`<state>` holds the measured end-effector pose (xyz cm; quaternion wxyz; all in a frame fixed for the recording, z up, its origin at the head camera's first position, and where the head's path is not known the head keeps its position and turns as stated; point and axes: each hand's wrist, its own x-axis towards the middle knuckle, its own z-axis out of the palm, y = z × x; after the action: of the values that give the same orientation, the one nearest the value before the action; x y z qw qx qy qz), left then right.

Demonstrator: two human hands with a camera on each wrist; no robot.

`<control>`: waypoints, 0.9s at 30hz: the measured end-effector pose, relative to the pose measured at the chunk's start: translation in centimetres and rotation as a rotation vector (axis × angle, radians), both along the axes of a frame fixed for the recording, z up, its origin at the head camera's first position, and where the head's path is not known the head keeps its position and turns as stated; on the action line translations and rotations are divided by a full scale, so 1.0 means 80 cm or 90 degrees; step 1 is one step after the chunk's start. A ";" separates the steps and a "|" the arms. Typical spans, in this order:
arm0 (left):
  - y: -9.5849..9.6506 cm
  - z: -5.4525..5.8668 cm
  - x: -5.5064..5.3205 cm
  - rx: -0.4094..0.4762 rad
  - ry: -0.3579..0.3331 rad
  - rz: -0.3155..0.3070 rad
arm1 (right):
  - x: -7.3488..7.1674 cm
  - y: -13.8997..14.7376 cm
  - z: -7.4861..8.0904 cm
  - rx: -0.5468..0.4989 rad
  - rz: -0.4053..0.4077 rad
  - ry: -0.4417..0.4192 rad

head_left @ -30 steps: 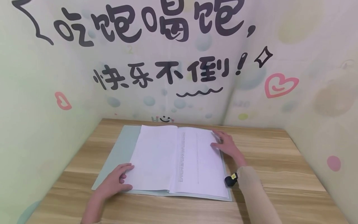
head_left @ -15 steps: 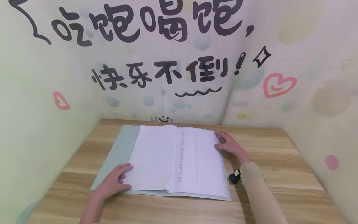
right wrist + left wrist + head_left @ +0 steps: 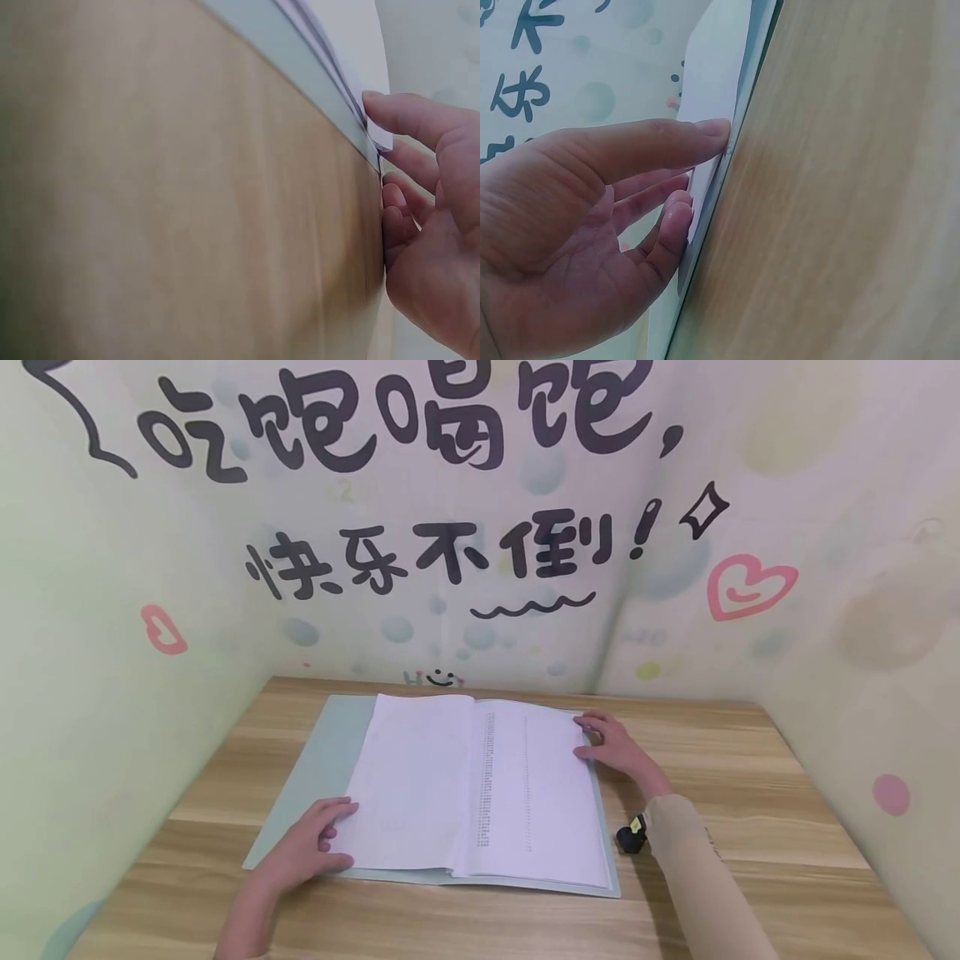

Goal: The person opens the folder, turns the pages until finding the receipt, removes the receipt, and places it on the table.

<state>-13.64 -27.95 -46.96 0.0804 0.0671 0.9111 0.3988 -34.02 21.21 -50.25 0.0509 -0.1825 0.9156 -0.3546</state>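
An open folder with a pale blue-green cover lies on the table, holding white sheets. Its left page looks blank, while narrow columns of small print run down the right page. My left hand rests at the left page's lower outer edge. In the left wrist view its thumb lies along the sheet's edge, other fingers loosely bent. At the upper right corner my right hand pinches the right page between thumb and index finger. The right wrist view shows that thumb on the sheets' edge.
The wood-grain table extends around the folder. Behind it stands a pale wall with large dark lettering, and side walls close in left and right. A small black object with a yellow label sits by the right sleeve.
My right hand has shifted slightly right, from over the right page to its outer edge, mostly in the first half second. The left hand and the folder look unchanged.
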 end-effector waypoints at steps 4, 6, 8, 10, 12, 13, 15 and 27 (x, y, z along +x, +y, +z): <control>0.001 0.000 0.001 -0.006 -0.004 0.004 | 0.000 0.000 0.000 0.005 -0.001 0.010; 0.000 -0.001 0.001 -0.007 -0.006 0.006 | 0.000 -0.001 -0.001 0.009 -0.003 0.014; 0.000 -0.002 0.002 -0.006 -0.007 0.006 | 0.001 -0.002 -0.001 0.009 -0.010 0.008; 0.000 -0.003 0.002 -0.007 -0.009 0.009 | 0.001 -0.002 -0.001 0.009 -0.018 0.003; 0.000 -0.004 0.003 -0.007 -0.010 0.008 | 0.001 -0.003 0.000 0.001 -0.027 -0.006; 0.000 -0.004 0.003 -0.006 -0.011 0.010 | 0.001 -0.003 0.000 -0.005 -0.032 -0.010; 0.000 -0.004 0.003 -0.005 -0.012 0.011 | 0.000 -0.003 0.001 -0.026 -0.036 -0.015; 0.002 -0.001 0.003 -0.006 -0.008 0.005 | 0.000 -0.011 0.024 -0.127 -0.040 -0.024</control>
<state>-13.41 -27.80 -47.08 0.0848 0.0602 0.9128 0.3950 -33.98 20.35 -48.32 0.0384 -0.1516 0.8799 -0.4488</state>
